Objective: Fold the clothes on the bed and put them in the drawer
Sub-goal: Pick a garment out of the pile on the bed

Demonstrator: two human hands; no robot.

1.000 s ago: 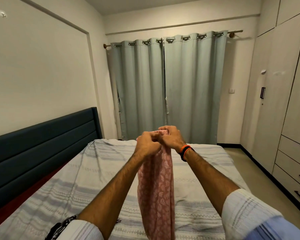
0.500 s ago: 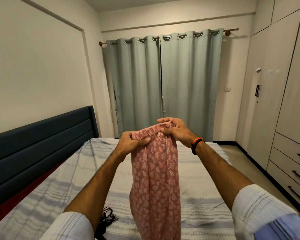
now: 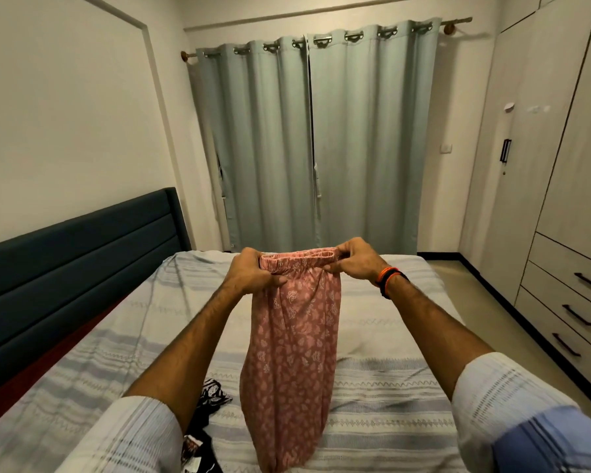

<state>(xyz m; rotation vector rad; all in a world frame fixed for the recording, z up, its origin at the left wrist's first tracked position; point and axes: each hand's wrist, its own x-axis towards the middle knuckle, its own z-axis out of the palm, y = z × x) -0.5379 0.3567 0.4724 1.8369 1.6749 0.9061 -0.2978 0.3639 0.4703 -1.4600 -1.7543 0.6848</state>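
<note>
Up in the air over the bed [image 3: 382, 336], I held the pink printed garment [image 3: 292, 339] by its gathered waistband, stretched level between my two hands. My left hand [image 3: 251, 273] gripped the left end of the band, fingers curled over the cloth and thumb pinching it from the front. My right hand [image 3: 354, 259] gripped the right end the same way, fingers wrapped over the top edge; an orange and black band [image 3: 389, 279] sat on that wrist. The rest of the garment hung straight down between my forearms, and its lower end reached the striped bedsheet near the edge of the bed closest to me. A dark patterned piece of clothing [image 3: 212, 396] lay crumpled on the sheet just beside the hanging cloth, toward the headboard [image 3: 75, 264] side. The drawers [image 3: 574, 312] stood shut in the wardrobe, well apart from the bed on the opposite side.
</note>
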